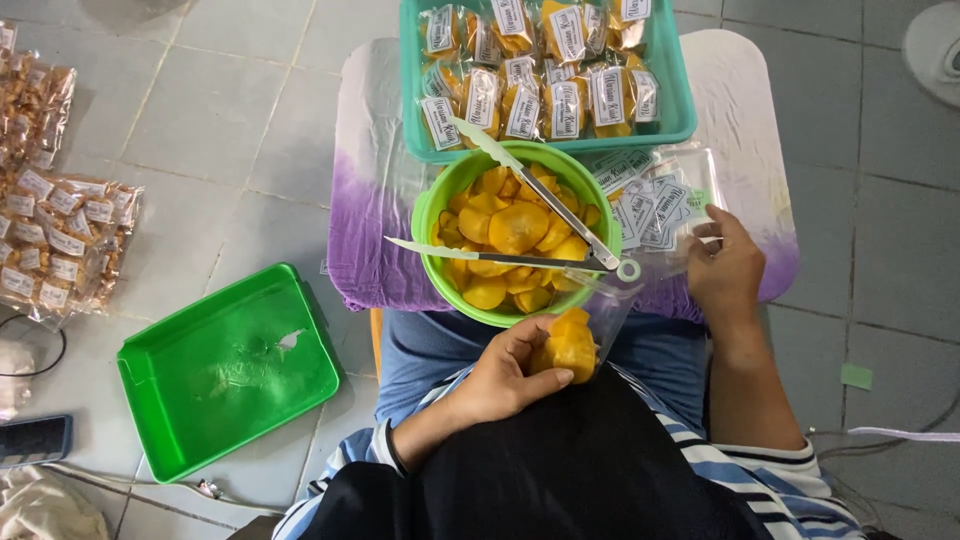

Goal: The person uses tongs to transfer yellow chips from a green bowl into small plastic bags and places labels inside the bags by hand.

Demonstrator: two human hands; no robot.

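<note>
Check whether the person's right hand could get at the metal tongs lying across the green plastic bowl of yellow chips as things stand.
Probably yes. The right hand rests on the clear labelled bags right beside the bowl, and the hinge end of the tongs points toward it with nothing lying between them.

We have only one view, from a camera on the head. It looks almost straight down, from close, over the lap to the stool (380,150), with the bowl (432,215) at the stool's near edge, floor all around.
</note>
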